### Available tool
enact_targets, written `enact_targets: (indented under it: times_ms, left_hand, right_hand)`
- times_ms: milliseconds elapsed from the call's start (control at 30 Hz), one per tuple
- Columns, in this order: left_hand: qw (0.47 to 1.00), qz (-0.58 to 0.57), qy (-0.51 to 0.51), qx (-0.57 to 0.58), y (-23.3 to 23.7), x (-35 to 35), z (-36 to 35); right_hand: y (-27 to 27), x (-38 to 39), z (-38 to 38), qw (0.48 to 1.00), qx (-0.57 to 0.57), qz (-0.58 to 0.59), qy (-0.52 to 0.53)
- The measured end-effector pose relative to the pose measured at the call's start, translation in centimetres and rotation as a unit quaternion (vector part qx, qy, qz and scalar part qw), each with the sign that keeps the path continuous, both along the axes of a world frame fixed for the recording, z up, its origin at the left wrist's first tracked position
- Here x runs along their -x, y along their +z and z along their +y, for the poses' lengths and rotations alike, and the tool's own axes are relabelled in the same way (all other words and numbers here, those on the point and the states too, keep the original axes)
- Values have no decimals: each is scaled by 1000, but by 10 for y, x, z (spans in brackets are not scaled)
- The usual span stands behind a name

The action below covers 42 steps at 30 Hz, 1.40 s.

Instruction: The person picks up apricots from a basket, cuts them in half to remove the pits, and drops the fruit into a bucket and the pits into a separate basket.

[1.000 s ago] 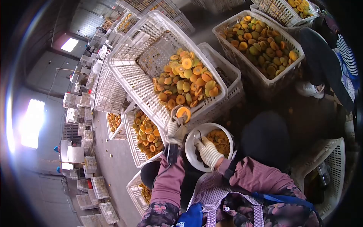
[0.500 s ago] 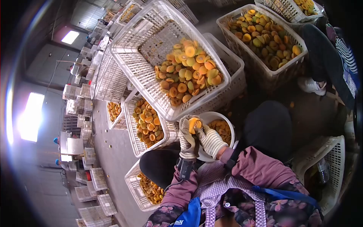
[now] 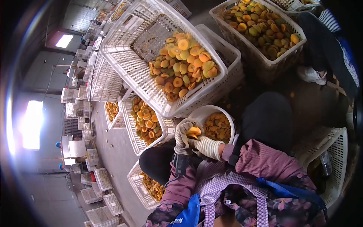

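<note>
My left hand (image 3: 184, 135), in a soiled, pale work glove, is closed around an orange apricot or peach half (image 3: 193, 131). My right hand (image 3: 209, 148), in a striped knit glove, is curled just below that fruit. Its fingertips are partly hidden, and whatever they grip cannot be made out. Beneath and behind both hands is a white bucket (image 3: 231, 125) holding orange fruit pieces (image 3: 218, 126). Just beyond it, a large white crate (image 3: 132, 81) leans toward me, with fruit halves (image 3: 185, 70) gathered at its near end.
Another fruit-filled crate (image 3: 270, 65) stands at the far right, near a co-worker's leg and shoe (image 3: 312, 75). More crates of fruit (image 3: 145, 121) are at left, one with flattened pieces (image 3: 152, 187). A white basket (image 3: 338, 166) with a clear bottle (image 3: 326, 162) is at right.
My right hand has moved down from the fruit's side to below it. The fruit half has tipped in my left hand and sits slightly lower. My head view has shifted a little.
</note>
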<state>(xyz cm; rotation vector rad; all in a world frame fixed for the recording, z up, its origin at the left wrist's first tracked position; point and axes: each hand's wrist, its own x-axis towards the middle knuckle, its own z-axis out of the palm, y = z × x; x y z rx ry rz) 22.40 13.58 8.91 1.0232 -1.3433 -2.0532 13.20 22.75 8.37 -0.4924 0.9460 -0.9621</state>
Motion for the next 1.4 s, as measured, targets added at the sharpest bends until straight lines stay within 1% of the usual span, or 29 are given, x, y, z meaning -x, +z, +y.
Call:
enact_targets:
  times_ms: [33, 67, 133, 167, 200, 233, 300, 367, 400, 433, 467, 500, 533, 567, 600, 700, 800, 833, 867, 933, 1000, 1033, 1067, 1133, 1167, 1233, 1267, 1333, 1400]
  left_hand:
    - [997, 46, -42, -46, 11, 4, 5]
    - [997, 47, -42, -47, 10, 6, 3]
    - [989, -62, 105, 80, 4, 4, -3]
    - [856, -244, 38, 454, 4, -11, -7]
    - [930, -129, 116, 325, -10, -24, -33]
    - [957, 8, 212, 198, -23, -36, -59]
    - [870, -163, 137, 446, -15, -39, -89]
    - [691, -314, 46, 649, -10, -30, -118]
    - [801, -276, 19, 530, 12, -4, -112]
    - [885, -240, 19, 397, 35, 21, -105]
    - [751, -284, -56, 593, 5, 25, -130]
    - [949, -163, -47, 266, -100, 7, -225]
    - [828, -422, -173, 328, -96, 48, -216]
    - [613, -603, -341, 380, -97, 88, -211]
    - [615, -599, -342, 382, -95, 89, -209]
    - [731, -540, -188, 373, -88, 79, -196]
    - [780, -475, -218, 343, -81, 68, -194]
    - [802, -432, -212, 354, -32, 78, -156]
    - [801, -433, -213, 355, -26, 73, -141]
    - [930, -211, -74, 292, -24, 56, -112]
    - [990, -4, -2, 138, -1, 50, -60]
    - [997, 14, -10, 74, -1, 42, -51]
    - [998, 51, 7, 25, 9, 44, -32]
    - [975, -5, 53, 214, -12, 34, -13]
    - [975, -4, 56, 216, -16, 28, -18]
    - [991, 133, -16, 1, -21, 18, -28]
    - [991, 134, -16, 3, -22, 17, -24]
    - [984, 92, 17, 150, -29, 17, -11]
    - [985, 86, 37, 146, -26, 21, -5]
  right_hand:
    - [16, 3, 7, 996, -30, -82, -25]
    - [11, 3, 6, 996, -30, -81, -26]
    - [-4, 3, 6, 980, -77, -161, 83]
    - [3, 6, 7, 981, -77, -158, 84]
    - [16, 8, 11, 981, -86, -155, 76]
    - [30, 11, 15, 981, -95, -153, 68]
    - [45, 12, 16, 987, -130, -93, 3]
    - [21, 2, 4, 978, -166, -105, -63]
    - [7, -4, -3, 964, -207, -118, -121]
    - [-6, -8, -8, 967, -152, -126, -162]
    - [-6, -8, -12, 967, -152, -124, -162]
    - [-6, -7, -16, 968, -152, -113, -164]
    - [-6, -6, -18, 969, -153, -101, -165]
    - [-16, -11, -21, 969, -149, -117, -160]
    - [-13, -9, -23, 967, -161, -118, -156]
    - [-11, -10, -25, 970, -162, -118, -139]
    - [-18, -16, -29, 973, -137, -100, -157]
    - [-19, -15, -30, 968, -123, -76, -205]
    - [-19, -14, -30, 960, -109, -52, -253]
    - [-13, -6, -29, 954, -77, 25, -289]
    - [-17, -1, -30, 954, -29, 147, -261]
    - [-38, -7, -33, 937, 26, 232, -261]
    - [-35, -6, -29, 938, 28, 232, -257]
    - [-25, -2, -21, 933, 60, 266, -235]
    - [-26, -3, -20, 931, 63, 273, -234]
    - [-24, -2, -18, 926, 68, 289, -231]
    - [-19, 0, -17, 922, 68, 303, -231]
    - [-10, 6, -13, 918, 59, 335, -203]
    - [-1, 10, -10, 913, 49, 366, -176]
